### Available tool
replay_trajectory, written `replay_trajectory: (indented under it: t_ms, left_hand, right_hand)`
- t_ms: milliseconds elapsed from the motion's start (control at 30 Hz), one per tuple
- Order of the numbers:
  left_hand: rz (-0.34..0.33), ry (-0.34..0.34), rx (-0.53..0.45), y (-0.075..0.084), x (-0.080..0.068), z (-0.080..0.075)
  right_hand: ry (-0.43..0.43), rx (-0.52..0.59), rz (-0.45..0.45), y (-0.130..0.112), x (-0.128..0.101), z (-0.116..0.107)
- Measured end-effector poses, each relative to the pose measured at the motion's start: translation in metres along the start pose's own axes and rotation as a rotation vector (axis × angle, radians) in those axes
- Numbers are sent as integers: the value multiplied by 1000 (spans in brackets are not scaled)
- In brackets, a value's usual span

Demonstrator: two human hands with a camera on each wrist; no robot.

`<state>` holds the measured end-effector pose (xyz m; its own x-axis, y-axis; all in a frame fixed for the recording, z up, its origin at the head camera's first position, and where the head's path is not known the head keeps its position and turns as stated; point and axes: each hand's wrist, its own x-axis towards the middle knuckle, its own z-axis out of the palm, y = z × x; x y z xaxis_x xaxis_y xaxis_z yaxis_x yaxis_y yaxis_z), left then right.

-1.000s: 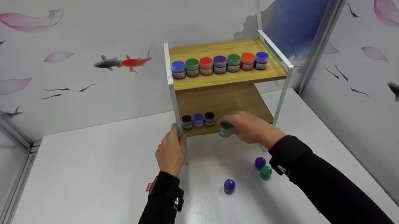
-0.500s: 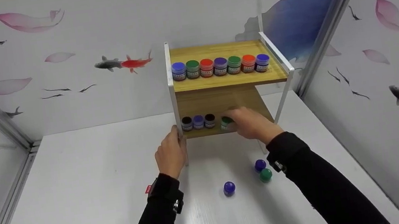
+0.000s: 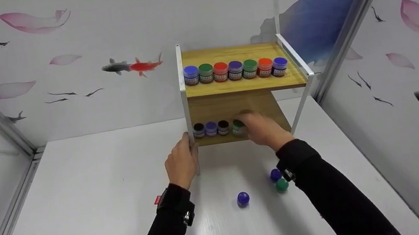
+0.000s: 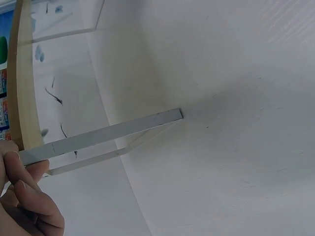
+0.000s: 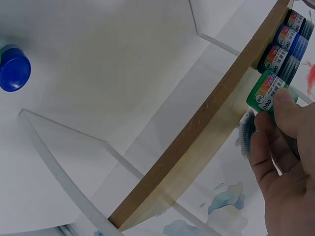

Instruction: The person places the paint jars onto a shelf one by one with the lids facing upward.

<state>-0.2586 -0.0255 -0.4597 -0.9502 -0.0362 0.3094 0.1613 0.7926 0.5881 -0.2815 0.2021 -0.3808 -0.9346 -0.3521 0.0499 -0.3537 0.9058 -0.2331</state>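
Note:
My right hand (image 3: pixel 261 129) pinches a green paint jar (image 5: pixel 267 92) between thumb and fingers at the front of the lower wooden shelf (image 3: pixel 216 141). Just left of that jar stand two dark-lidded jars (image 3: pixel 223 127) with a blue-purple jar (image 3: pixel 211 128) between them. In the right wrist view the green jar sits beside this row, its label facing out. My left hand (image 3: pixel 181 161) grips the white front-left leg (image 4: pixel 103 137) of the rack near the lower shelf, fingers curled round it.
Several jars with blue, green, red and purple lids line the upper shelf (image 3: pixel 245 85). Two purple-blue jars (image 3: pixel 243 199) and a green jar (image 3: pixel 282 185) stand on the white table (image 3: pixel 103 204) in front. Printed walls (image 3: pixel 120 24) enclose the back and sides.
My right hand has carried the green jar from in front of the shelf edge back onto the lower shelf, beside the row. The left hand keeps its grip on the leg.

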Motion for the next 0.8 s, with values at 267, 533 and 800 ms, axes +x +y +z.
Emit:
replay_trajectory:
  t_ms: [267,533,800]
  left_hand:
    - [19,7,7,1,-1,2]
    - [26,14,11,1,0,2]
    - [8,7,11,-1,1,2]
  right_hand:
    - [-6,-14,22,1,2,5]
    - [-27,-6,36,0,6,8]
    - [-6,-3,18,-1,9,12]
